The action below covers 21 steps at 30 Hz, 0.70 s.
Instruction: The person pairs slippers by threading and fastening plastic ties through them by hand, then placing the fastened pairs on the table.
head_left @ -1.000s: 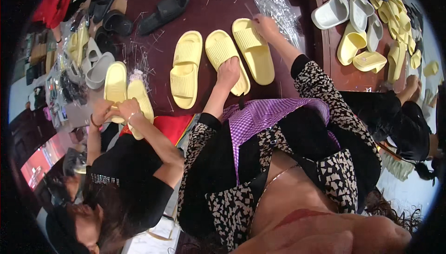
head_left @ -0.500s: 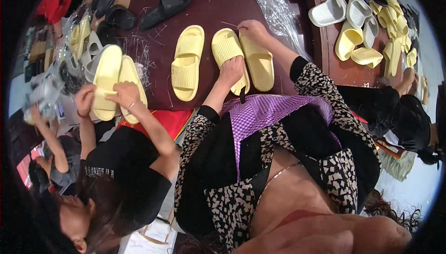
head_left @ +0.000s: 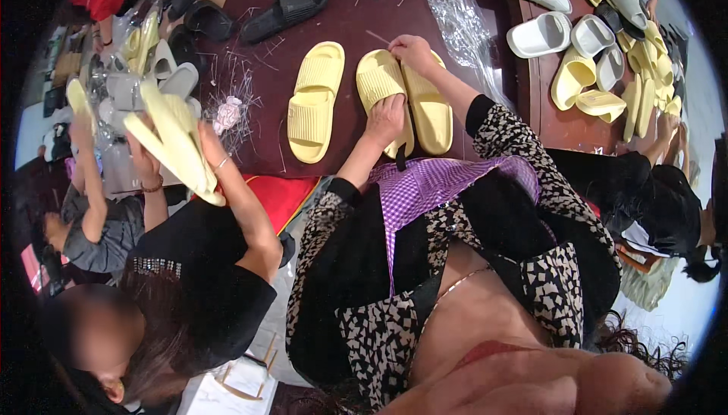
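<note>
Gripping the middle yellow slipper (head_left: 379,77), beneath and far of the left hand (head_left: 387,117), near its strap; pinching a thin strand (head_left: 376,36) in the right hand (head_left: 413,53), just right of that slipper's far end.

No readable text, numbers or signs. Co-worker's black top (head_left: 224,282), at left — pale row of marks (head_left: 157,267) across it, too small to tell if lettering. Yellow slippers (head_left: 312,128) on table (head_left: 258,138) — only ribbing made out on straps. Clear plastic sheet (head_left: 453,17) — glare, nothing legible.
</note>
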Tool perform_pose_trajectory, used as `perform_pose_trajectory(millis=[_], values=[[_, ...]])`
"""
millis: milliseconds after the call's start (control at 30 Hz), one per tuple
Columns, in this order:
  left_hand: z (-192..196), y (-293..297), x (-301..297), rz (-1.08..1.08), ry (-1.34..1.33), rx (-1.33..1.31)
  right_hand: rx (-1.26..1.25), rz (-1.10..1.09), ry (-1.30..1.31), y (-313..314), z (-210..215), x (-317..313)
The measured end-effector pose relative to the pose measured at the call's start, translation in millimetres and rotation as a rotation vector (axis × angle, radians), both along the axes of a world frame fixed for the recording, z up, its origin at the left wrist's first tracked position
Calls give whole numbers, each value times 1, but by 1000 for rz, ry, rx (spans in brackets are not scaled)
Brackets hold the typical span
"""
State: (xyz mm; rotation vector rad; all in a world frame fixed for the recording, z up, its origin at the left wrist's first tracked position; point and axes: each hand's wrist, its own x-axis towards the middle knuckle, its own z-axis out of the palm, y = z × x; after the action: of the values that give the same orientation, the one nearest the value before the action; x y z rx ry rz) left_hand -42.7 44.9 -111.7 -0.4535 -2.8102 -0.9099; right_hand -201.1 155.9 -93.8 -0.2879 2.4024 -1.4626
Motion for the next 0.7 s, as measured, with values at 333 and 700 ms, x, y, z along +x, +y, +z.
perform_pose_trajectory(millis=[333, 700], values=[[87, 0, -40, 250, -229, 746, -434, 51, -153, 28, 40, 42], [105, 6, -48, 290, -449, 954, -606, -149, -144, 44, 105, 63]])
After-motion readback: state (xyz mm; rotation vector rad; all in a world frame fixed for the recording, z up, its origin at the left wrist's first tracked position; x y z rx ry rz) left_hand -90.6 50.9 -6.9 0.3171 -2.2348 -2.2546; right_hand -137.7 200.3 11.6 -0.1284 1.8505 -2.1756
